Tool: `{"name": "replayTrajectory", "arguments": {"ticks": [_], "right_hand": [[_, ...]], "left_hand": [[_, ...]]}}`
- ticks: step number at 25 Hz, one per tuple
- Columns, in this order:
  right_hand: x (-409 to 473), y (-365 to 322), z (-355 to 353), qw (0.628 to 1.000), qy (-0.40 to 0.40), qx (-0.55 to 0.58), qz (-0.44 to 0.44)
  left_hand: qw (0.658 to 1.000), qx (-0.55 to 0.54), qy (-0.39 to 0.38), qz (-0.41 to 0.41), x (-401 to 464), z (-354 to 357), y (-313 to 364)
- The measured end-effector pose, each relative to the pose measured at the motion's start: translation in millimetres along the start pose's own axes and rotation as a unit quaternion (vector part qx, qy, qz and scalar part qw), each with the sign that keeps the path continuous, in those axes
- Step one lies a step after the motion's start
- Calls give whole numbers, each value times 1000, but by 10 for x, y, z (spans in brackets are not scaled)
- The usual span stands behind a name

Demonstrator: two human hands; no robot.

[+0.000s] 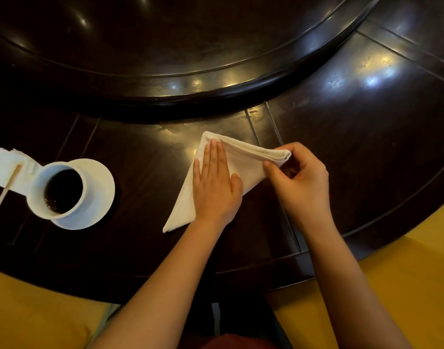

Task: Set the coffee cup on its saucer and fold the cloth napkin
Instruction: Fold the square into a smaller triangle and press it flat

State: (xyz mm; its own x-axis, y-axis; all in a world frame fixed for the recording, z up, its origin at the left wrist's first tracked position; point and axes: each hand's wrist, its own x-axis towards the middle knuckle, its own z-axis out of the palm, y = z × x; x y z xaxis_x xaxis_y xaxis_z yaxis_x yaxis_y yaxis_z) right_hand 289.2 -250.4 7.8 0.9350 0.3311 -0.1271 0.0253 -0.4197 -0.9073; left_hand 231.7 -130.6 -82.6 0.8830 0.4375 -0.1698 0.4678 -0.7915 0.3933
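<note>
A white cloth napkin [246,162] lies folded into a triangle on the dark table, in the middle of the view. My left hand [215,182] presses flat on it, fingers together and pointing away from me. My right hand [301,180] pinches the napkin's right corner between thumb and fingers, lifting that corner slightly. At the left, a white coffee cup [58,191] full of dark coffee stands on its white saucer [100,187].
A raised dark wooden turntable [190,79] fills the table's far middle. White paper napkins [7,167] and a thin wooden stirrer [4,195] lie left of the cup. The table's curved near edge [366,250] borders yellow seat cushions.
</note>
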Motion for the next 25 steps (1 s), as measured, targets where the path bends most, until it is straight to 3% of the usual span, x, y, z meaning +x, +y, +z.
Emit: {"name": "replayTrajectory", "arguments": {"ticks": [3,5,7,8,10,13,17,19,21,25], "right_hand": [[33,-19,-10,1000,18,-6,-5],[51,-28,-6,999,24,-14,-15],[53,-28,13,999,24,-24,-25],[49,-27,26,999,24,-28,-34],[34,-36,61,997,24,-37,-64],[-13,-71,150,982,30,-93,-162],[-223,-81,510,938,-55,-156,-303],[-323,-30,737,909,-112,-197,-349],[-358,45,906,886,-144,-233,-374],[-353,189,1037,869,-177,-267,-376]], "left_hand": [[977,-209,34,-1,37,-261,-160],[927,-362,66,-77,111,-526,-322],[858,-480,-41,-178,263,-748,-401],[845,-483,-109,-199,343,-829,-406],[843,-456,-195,-208,499,-905,-392],[834,-455,-226,-217,651,-945,-381],[834,-457,-192,-243,673,-964,-368],[871,-396,-171,-234,668,-939,-374],[906,-340,-142,-207,662,-919,-405],[919,-328,-99,-193,611,-848,-448]]}}
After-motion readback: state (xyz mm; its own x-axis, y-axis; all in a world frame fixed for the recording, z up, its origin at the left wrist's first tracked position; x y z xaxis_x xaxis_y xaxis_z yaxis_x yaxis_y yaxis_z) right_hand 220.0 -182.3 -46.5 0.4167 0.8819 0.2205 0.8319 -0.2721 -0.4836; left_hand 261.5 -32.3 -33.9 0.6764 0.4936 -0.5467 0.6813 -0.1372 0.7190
